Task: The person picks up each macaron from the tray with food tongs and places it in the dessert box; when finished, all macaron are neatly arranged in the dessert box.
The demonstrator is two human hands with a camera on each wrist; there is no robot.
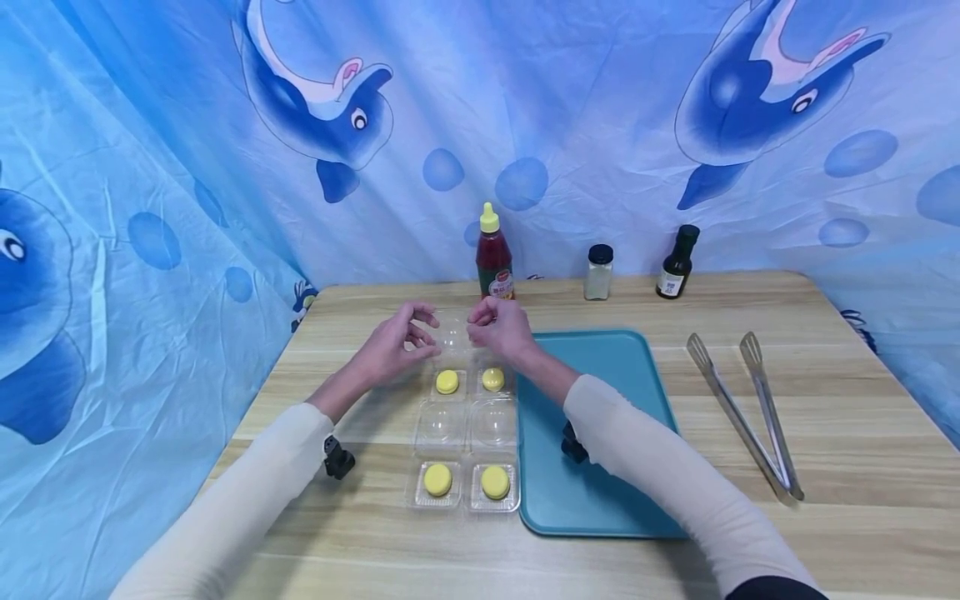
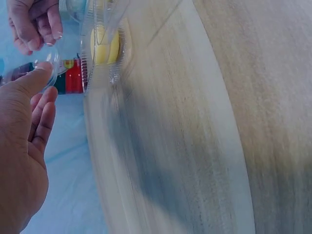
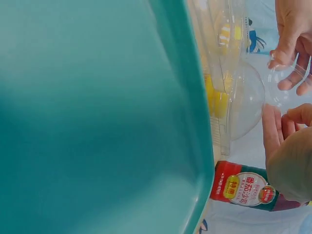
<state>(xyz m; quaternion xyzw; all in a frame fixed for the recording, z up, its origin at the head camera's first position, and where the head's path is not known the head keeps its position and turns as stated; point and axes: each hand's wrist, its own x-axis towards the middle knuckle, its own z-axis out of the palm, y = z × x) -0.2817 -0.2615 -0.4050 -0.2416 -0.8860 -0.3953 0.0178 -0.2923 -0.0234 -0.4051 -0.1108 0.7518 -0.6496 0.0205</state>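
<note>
Both hands are raised at a clear plastic domed lid (image 1: 452,332) behind the back-left box. My left hand (image 1: 396,343) holds its left side, thumb on the rim and fingers behind it in the left wrist view. My right hand (image 1: 501,328) pinches the opposite edge with its fingertips. Below sits a round yellow cake (image 1: 447,382) in the back-left clear box. Beside it, another yellow cake (image 1: 492,380) shows through clear plastic; its dome (image 3: 249,105) bulges in the right wrist view. Nearer me, two yellow cakes (image 1: 437,480) sit in boxes whose domed lids (image 1: 493,425) lie folded back.
A teal tray (image 1: 600,517) lies beside the boxes, under my right forearm. Metal tongs (image 1: 750,417) rest to its right. Along the back edge stand a ketchup bottle (image 1: 494,254), a black-capped shaker (image 1: 598,273) and a small dark bottle (image 1: 677,262). A blue curtain (image 1: 585,100) hangs behind.
</note>
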